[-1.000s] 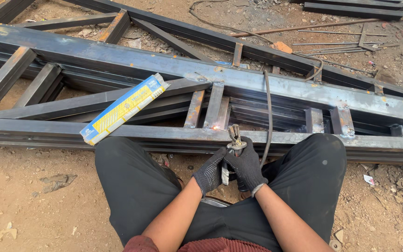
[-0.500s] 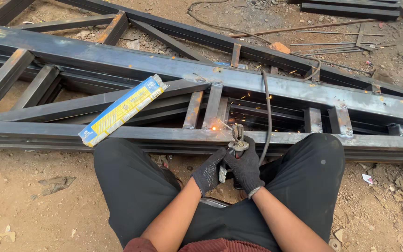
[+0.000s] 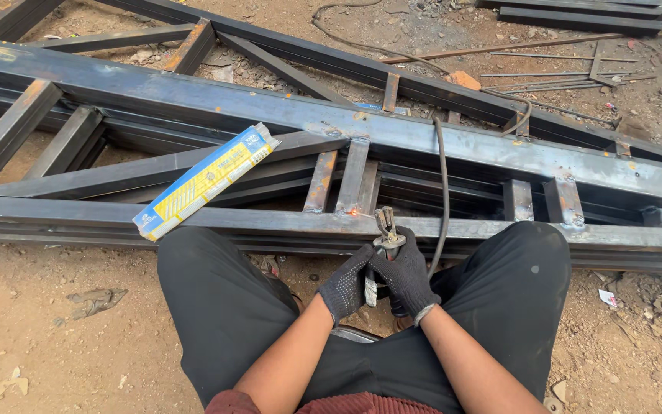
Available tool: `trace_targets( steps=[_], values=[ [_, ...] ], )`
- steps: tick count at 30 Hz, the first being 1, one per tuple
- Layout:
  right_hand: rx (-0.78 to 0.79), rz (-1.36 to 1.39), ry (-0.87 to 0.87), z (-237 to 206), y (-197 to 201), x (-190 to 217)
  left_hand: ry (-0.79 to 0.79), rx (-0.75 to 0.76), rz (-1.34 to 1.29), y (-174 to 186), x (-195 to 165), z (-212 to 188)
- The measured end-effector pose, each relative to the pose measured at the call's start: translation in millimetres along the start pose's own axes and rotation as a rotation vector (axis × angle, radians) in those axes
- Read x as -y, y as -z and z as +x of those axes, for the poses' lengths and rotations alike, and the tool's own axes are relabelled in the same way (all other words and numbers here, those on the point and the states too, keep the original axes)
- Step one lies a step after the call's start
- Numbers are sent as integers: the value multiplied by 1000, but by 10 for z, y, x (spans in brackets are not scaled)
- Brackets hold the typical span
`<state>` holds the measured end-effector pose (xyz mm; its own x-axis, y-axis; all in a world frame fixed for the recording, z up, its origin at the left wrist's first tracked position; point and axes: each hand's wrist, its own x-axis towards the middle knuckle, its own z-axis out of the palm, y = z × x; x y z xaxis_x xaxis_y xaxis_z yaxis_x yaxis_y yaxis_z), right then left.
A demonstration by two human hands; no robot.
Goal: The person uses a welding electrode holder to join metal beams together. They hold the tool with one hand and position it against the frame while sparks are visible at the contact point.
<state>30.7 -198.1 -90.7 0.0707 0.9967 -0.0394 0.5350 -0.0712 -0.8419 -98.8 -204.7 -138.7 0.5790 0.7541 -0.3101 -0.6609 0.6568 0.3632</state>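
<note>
- Both hands wear dark knitted gloves and are pressed together between the knees, wrapped around the electrode holder; the right hand grips the handle, and the left hand closes against it from the side.
- The holder's metal clamp sticks up above the gloves, just short of the nearest steel beam of the welded frame.
- A small orange glow sits on that beam just left of the clamp; a second ago the bright spot was at much the same joint, and the hands were in nearly the same place, so little has moved.
- The black welding cable runs up from the hands over the frame's wide upper beam.
- A blue and yellow carton lies tilted across the frame to the left, its low end on the near beam, unchanged from before.
- The person's legs in black trousers spread either side of the hands on the dirt ground.
</note>
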Motion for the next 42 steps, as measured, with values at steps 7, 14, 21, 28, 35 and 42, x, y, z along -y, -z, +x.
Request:
trace_targets(
  steps=[7, 14, 21, 28, 35, 42],
  values=[
    [22, -18, -15, 19, 0, 1, 22, 0, 22, -23, -13, -18],
    [57, 3, -52, 24, -7, 21, -3, -19, 63, -52, -25, -45],
    [81, -15, -95, 47, 1, 20, -8, 0, 71, -82, -40, -65],
    [14, 84, -83, 9, -5, 21, -23, -10, 45, -9, -7, -11],
    [-196, 369, 5, 41, 85, -96, -11, 177, 512, -54, 51, -52],
    [-64, 505, -82, 97, 141, -116, 45, 110, 595, -137, 55, -113]
  ],
)
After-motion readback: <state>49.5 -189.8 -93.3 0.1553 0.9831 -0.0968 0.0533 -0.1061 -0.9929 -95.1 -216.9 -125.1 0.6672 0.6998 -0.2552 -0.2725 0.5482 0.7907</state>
